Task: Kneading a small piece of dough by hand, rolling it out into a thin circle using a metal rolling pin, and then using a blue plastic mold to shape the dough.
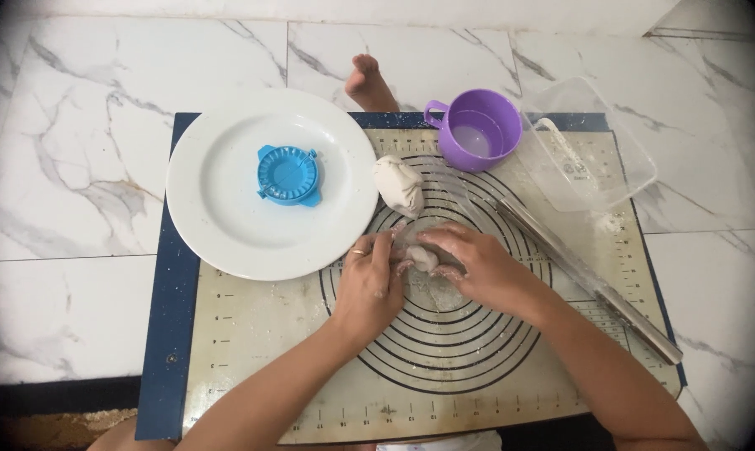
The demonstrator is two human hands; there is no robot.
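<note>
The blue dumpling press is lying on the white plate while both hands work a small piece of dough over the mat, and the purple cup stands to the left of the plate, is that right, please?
Not quite. The head view shows the purple cup to the right of the white plate, beside the clear plastic container. The rest holds: the blue dumpling press lies on the plate, and the left hand and right hand work a small piece of dough over the mat.

Home floor: marble tiles (77, 167), baking mat (252, 334).

No sleeves are seen: both forearms are left bare down to the wrists. A thin ring is worn on a finger of the left hand (367, 288). Nothing is worn on the right hand (477, 266), where traces of flour are seen.
</note>
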